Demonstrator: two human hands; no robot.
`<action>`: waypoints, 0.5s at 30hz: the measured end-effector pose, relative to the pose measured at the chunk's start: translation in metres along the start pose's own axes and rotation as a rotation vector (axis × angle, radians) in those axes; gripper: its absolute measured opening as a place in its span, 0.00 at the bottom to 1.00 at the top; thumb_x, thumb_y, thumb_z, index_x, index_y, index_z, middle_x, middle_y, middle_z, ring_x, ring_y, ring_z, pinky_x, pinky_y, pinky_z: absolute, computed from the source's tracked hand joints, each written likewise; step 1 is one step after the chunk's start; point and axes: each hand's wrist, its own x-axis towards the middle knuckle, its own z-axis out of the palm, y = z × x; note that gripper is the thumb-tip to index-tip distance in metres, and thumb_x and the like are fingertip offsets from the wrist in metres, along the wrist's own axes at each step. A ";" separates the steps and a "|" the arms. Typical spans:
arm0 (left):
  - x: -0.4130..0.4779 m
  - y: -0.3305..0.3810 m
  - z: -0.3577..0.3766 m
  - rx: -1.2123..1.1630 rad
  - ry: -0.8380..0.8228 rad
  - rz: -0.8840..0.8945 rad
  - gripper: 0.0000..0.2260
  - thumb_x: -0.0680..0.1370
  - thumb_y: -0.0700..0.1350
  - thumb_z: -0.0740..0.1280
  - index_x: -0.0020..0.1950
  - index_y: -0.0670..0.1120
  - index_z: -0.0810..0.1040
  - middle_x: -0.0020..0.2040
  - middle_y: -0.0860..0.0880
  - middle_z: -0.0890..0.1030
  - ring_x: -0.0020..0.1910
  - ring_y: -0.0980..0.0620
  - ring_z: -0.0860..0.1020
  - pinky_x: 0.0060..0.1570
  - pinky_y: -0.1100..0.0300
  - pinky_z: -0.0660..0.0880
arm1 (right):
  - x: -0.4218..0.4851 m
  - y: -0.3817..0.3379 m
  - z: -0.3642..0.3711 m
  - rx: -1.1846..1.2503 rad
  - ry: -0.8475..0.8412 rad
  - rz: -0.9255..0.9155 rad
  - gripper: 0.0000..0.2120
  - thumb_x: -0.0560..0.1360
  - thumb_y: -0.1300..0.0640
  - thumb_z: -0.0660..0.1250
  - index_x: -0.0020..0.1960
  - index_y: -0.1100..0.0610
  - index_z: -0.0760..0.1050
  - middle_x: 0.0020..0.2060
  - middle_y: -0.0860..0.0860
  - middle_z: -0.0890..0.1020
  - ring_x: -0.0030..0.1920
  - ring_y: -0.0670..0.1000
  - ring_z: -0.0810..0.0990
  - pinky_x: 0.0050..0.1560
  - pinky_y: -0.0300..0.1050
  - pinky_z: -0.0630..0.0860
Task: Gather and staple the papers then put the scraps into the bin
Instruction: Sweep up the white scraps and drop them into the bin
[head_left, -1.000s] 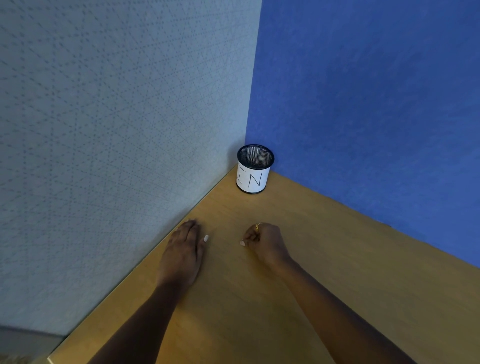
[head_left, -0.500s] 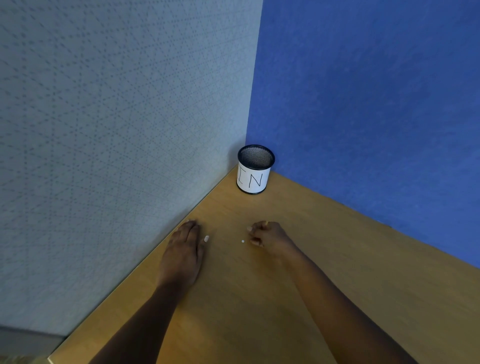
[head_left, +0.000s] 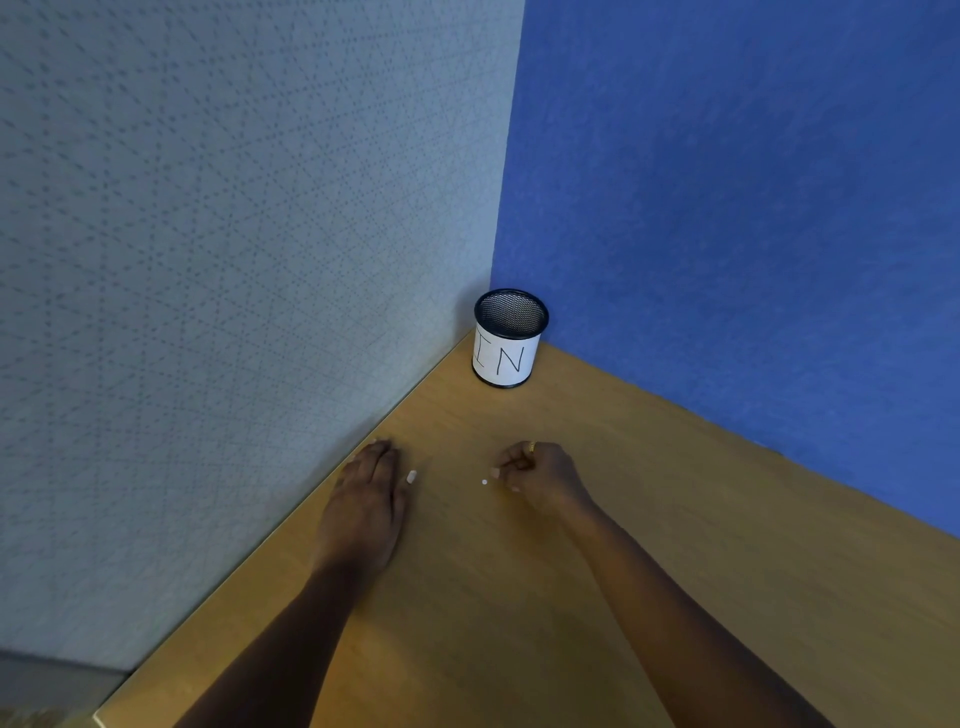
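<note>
1. A tan wooden surface (head_left: 519, 597) is set into a corner formed by a grey patterned wall (head_left: 208, 260) and a blue wall (head_left: 727, 208).
2. The bin (head_left: 506, 358) is stood upright in that corner, close to both walls. It is a small round cup of black mesh, wrapped in white paper on which "IN" is handwritten in black.
3. One tiny white scrap (head_left: 484, 482) is seen lying on the surface, between the two hands and just beside the right one.
4. The left hand (head_left: 366, 509) is laid palm down on the surface near the grey wall, its fingers (head_left: 382, 460) straight and together.
5. The right hand (head_left: 545, 478) is held with its fingers (head_left: 511, 460) curled in, and nothing is seen held in them. A gold ring (head_left: 531, 447) is worn on it.
</note>
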 end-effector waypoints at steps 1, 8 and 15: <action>0.000 0.000 0.000 -0.001 0.001 0.001 0.23 0.80 0.54 0.51 0.73 0.45 0.62 0.74 0.48 0.62 0.74 0.50 0.59 0.71 0.54 0.58 | -0.001 0.000 0.002 -0.073 -0.001 -0.033 0.11 0.71 0.68 0.67 0.36 0.54 0.76 0.36 0.48 0.80 0.38 0.44 0.78 0.41 0.31 0.74; 0.000 0.000 0.000 0.009 -0.001 -0.005 0.23 0.80 0.54 0.51 0.73 0.45 0.62 0.74 0.48 0.62 0.74 0.50 0.59 0.71 0.54 0.58 | 0.000 -0.003 0.016 -0.241 -0.023 -0.130 0.04 0.68 0.69 0.71 0.42 0.64 0.80 0.37 0.55 0.82 0.33 0.43 0.76 0.34 0.24 0.70; -0.001 -0.001 0.001 0.009 0.024 0.010 0.32 0.76 0.62 0.43 0.72 0.45 0.63 0.73 0.47 0.65 0.73 0.49 0.62 0.71 0.54 0.59 | -0.001 -0.005 0.017 -0.285 0.008 -0.118 0.07 0.67 0.64 0.74 0.44 0.65 0.81 0.43 0.56 0.84 0.37 0.45 0.76 0.41 0.35 0.70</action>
